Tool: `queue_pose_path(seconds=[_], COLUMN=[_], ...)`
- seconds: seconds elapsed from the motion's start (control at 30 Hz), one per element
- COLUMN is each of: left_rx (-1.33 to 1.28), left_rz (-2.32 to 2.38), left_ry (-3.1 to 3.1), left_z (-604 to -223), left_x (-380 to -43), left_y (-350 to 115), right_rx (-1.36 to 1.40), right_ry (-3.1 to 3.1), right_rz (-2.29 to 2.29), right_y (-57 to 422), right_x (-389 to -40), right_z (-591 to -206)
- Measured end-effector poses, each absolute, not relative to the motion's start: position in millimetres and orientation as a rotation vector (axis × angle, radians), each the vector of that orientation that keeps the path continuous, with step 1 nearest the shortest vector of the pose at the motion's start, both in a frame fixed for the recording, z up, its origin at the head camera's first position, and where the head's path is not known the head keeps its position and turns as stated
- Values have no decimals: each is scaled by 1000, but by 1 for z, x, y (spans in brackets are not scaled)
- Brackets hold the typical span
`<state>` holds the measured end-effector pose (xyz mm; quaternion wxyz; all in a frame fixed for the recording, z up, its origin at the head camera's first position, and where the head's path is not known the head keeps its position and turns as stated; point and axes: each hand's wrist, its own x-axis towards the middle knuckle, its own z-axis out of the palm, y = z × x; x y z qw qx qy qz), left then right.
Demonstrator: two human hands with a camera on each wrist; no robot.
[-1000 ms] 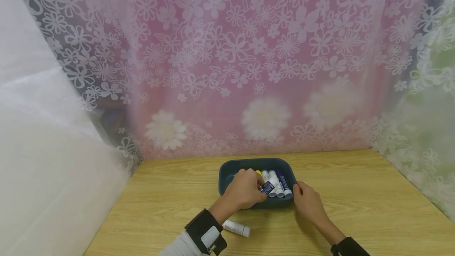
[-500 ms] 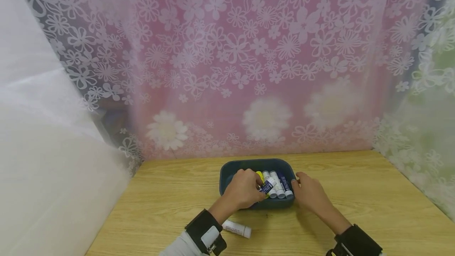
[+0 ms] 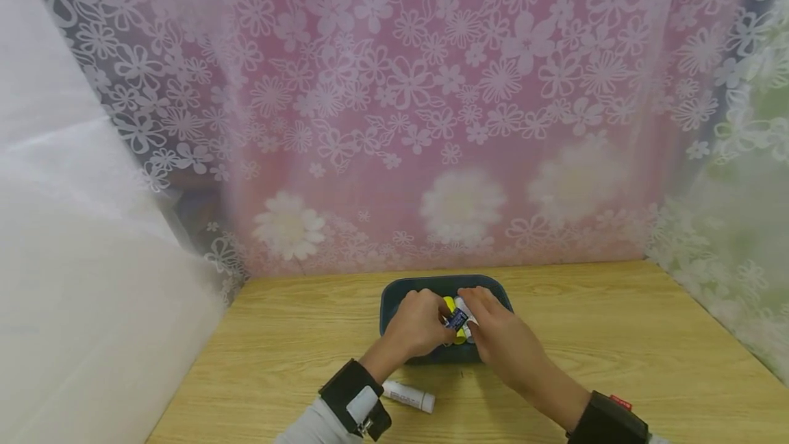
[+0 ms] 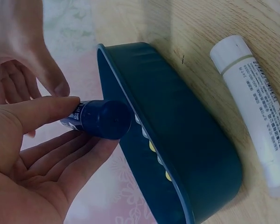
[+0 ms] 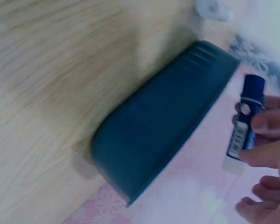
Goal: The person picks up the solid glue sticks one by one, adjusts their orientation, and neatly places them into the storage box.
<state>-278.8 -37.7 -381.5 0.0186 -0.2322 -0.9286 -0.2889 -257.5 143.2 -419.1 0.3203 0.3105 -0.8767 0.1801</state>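
Observation:
My left hand (image 3: 416, 326) pinches a navy-blue glue stick (image 4: 105, 119) between thumb and fingers, tilted above a dark teal plastic basket (image 4: 177, 107). In the left wrist view its navy cap faces the camera. My right hand (image 3: 505, 338) is over the basket's right part, its thumb right at the glue stick's white end. The other right fingers (image 5: 261, 200) stay spread apart from the stick. Inside the basket, yellow and white glue sticks (image 3: 448, 304) lie side by side, several of them hidden under my hands.
A white glue stick (image 3: 409, 396) lies on the wood-grain table (image 3: 296, 334) in front of the basket, beside my left wrist. Behind the table hangs a pink flowered curtain (image 3: 370, 225); a white sheet (image 3: 92, 259) stands on the left.
My right hand has let go of the basket's right rim and moved left, over the basket, to the glue stick. My left hand still pinches that stick at nearly the same spot.

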Motion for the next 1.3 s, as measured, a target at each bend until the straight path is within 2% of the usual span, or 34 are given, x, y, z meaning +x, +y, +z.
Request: queue_pose_path(seconds=[0.4,1.3], left_rx=[-745,-799], left_rz=[-875,-827], left_ry=[-2850,-2854], left_z=[-378,-380], left_x=[-279,-280], left_y=[-35,-35], right_rx=[992,904], right_ry=[-2069,-2166], right_rz=[265,143], right_y=[139,130], right_x=[-259,-254], right_z=[-440,-449])
